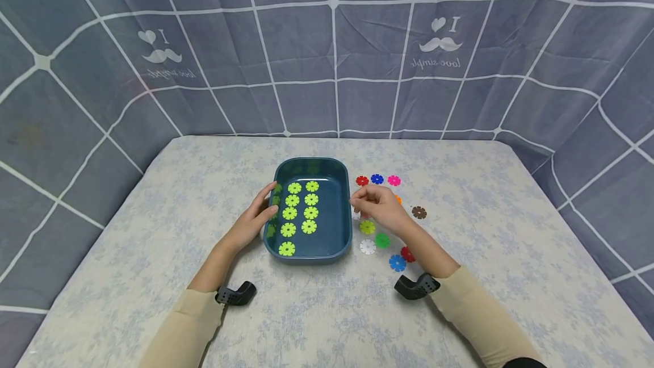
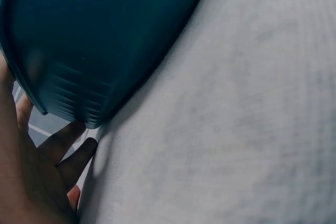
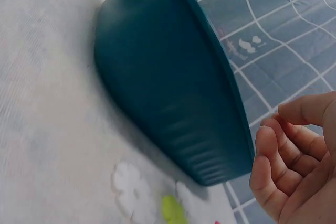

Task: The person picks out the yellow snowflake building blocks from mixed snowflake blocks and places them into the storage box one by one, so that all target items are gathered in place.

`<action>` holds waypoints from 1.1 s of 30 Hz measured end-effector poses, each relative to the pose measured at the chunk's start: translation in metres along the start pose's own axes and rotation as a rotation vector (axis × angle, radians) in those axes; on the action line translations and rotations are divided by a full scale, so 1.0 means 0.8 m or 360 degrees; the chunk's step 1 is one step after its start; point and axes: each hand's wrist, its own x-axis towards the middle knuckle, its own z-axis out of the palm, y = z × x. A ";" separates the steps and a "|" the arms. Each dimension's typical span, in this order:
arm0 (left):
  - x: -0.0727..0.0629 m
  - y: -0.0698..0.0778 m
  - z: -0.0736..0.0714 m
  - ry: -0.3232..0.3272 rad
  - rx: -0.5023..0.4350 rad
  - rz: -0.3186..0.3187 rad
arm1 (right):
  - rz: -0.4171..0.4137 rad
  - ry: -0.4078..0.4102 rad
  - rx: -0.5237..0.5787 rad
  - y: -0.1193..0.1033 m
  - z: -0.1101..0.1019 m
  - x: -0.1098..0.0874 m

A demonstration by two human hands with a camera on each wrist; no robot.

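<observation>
A dark teal tray (image 1: 334, 209) stands on the table, with several yellow-green notched plastic discs (image 1: 289, 213) lying flat in two columns inside it. My left hand (image 1: 254, 217) holds the tray's left side at the rim. In the left wrist view, fingers (image 2: 76, 163) reach along the outside of its wall. My right hand (image 1: 380, 206) hovers by the tray's right rim, above loose discs. Its fingers (image 3: 268, 142) are loosely curled, thumb and index tips close together; no disc shows between them.
Right of the tray lie loose notched discs: a yellow-green one (image 1: 367, 226), a green one (image 1: 382, 240), a white one (image 1: 367, 246), a light-blue one (image 1: 397, 263), a brown one (image 1: 419, 212) and several others. A grey checked curtain (image 1: 296, 44) hangs behind the table.
</observation>
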 end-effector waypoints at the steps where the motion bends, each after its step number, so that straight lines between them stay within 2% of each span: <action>1: 0.000 0.000 0.000 -0.0003 -0.0009 0.0002 | 0.0009 0.0006 -0.0009 0.002 -0.002 -0.001; 21: 0.001 0.000 0.000 0.0006 0.0016 -0.0002 | 0.0182 0.0046 -0.0107 0.033 -0.018 -0.019; 26: 0.002 0.001 0.001 0.0005 0.0020 -0.0017 | 0.0216 0.0052 -0.0227 0.040 -0.018 -0.020; 33: -0.009 0.040 0.004 -0.0002 0.0050 -0.0062 | 0.0157 0.0031 -0.0532 0.057 -0.019 -0.017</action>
